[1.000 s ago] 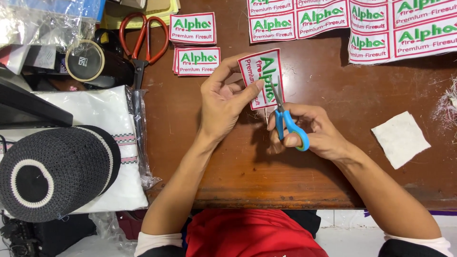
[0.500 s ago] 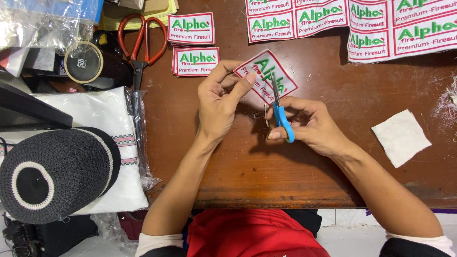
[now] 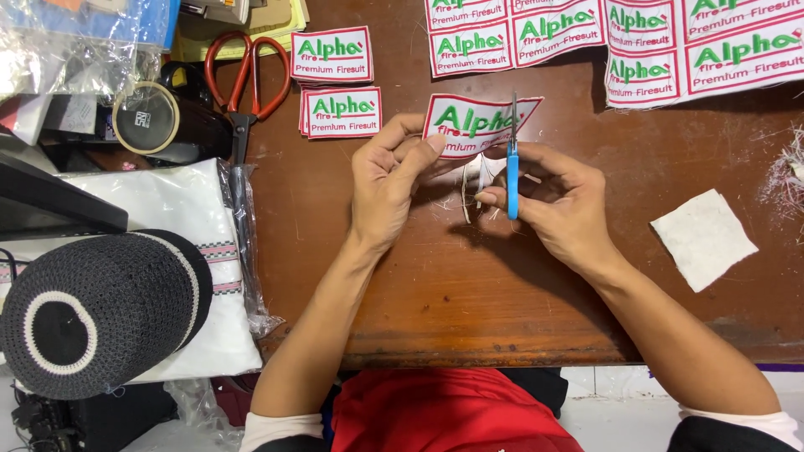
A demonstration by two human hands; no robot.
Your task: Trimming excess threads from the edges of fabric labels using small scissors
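Observation:
My left hand [image 3: 387, 188] pinches the lower left edge of a white embroidered patch [image 3: 473, 124] with a red border and green lettering, held above the brown table [image 3: 435, 293]. My right hand [image 3: 559, 205] grips small blue-handled thread snips [image 3: 512, 163], whose blades point up across the patch's right part. Loose white threads [image 3: 469, 188] hang below the patch between my hands.
Two finished patches [image 3: 339, 84] lie at the upper left, with a sheet of uncut patches [image 3: 603, 42] along the top. Red-handled scissors [image 3: 243, 79] and a tape roll [image 3: 146, 117] sit at left. A black knitted cap [image 3: 92, 310] rests on bagged white cloth. A white fabric square [image 3: 702, 238] lies right.
The patch has been turned from nearly upright to lying level, and moved up. The snips swung from pointing left-up under the patch to standing upright across its right side.

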